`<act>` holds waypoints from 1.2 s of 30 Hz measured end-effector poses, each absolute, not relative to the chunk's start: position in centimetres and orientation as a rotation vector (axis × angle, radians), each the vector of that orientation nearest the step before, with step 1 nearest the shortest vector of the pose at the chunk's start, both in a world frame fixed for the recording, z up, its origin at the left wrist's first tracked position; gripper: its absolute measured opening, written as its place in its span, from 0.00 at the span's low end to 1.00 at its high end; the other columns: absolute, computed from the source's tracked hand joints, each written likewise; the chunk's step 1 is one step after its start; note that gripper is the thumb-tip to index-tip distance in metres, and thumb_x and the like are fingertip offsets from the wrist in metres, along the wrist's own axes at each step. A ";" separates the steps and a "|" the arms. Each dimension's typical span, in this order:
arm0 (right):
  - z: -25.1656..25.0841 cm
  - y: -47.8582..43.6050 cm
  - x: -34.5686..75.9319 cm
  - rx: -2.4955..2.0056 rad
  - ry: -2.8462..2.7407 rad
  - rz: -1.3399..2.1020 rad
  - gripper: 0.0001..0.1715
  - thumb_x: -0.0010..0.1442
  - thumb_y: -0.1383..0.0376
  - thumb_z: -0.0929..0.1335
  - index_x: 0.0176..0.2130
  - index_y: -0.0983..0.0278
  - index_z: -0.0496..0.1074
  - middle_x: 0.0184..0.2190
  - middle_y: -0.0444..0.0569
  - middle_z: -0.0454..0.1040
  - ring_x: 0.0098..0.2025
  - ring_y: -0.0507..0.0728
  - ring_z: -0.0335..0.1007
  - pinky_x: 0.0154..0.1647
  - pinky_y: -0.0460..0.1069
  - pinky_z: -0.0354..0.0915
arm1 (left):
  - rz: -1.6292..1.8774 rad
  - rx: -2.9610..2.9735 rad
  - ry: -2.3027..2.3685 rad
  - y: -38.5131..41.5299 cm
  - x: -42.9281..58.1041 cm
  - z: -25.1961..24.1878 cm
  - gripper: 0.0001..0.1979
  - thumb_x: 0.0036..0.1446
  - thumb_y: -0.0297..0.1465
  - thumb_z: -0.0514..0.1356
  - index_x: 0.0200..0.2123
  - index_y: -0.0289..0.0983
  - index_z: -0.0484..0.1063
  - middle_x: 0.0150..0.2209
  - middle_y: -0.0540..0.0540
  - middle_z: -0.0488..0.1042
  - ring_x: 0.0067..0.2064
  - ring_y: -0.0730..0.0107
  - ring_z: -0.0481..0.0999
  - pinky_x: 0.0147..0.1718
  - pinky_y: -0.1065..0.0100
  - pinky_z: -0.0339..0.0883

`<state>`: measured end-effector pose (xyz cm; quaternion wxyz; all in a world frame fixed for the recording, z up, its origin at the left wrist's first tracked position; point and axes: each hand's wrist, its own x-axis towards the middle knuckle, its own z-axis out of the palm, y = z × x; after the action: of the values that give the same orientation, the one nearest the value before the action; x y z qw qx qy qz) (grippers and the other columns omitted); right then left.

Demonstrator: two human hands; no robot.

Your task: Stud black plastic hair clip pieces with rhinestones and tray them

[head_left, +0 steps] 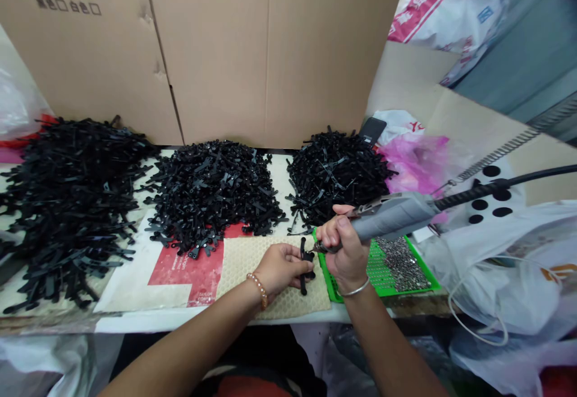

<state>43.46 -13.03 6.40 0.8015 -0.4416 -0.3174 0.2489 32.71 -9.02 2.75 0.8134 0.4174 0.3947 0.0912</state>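
My left hand [282, 268] pinches a small black plastic part [303, 283] with a long bar, held upright above a tan textured mat [243, 259]. My right hand [345, 250] is wrapped round a grey electric screwdriver [392, 220]. Its tip points left and is close to the black part; I cannot tell whether they touch. Right of the mat lies a bright green tray [376, 274] with many small metal screws [403, 265] heaped at its right side.
Three piles of black plastic parts stand along the back: a left pile [76, 199], a middle pile [216, 187] and a right pile [338, 172]. Behind them rises a cardboard box [270, 54]. A coiled spring [500, 151] and cable [532, 175] run from the screwdriver rightward. Plastic bags [518, 277] crowd the right.
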 end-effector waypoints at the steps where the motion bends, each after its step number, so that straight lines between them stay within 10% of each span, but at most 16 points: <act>1: 6.4 -13.0 43.5 -0.938 -0.680 0.536 0.10 0.56 0.59 0.69 0.37 0.61 0.69 0.14 0.35 0.54 0.16 0.48 0.51 0.22 0.45 0.59 | 0.193 0.897 0.844 -9.0 32.7 2.8 0.12 0.43 0.25 0.70 0.29 0.32 0.69 0.22 0.48 0.74 0.23 0.74 0.75 0.20 0.76 0.67; 36: 6.0 -12.9 43.3 -0.946 -0.763 0.610 0.09 0.56 0.61 0.70 0.36 0.62 0.68 0.14 0.35 0.56 0.15 0.47 0.53 0.20 0.44 0.59 | 0.171 0.895 0.882 -9.0 32.8 3.2 0.08 0.45 0.21 0.67 0.27 0.31 0.69 0.21 0.47 0.74 0.21 0.74 0.73 0.20 0.75 0.67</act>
<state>43.27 -12.87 6.04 0.7775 -0.4375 -0.3527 0.2822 32.77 -9.03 3.19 0.8058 0.4179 0.4119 0.0801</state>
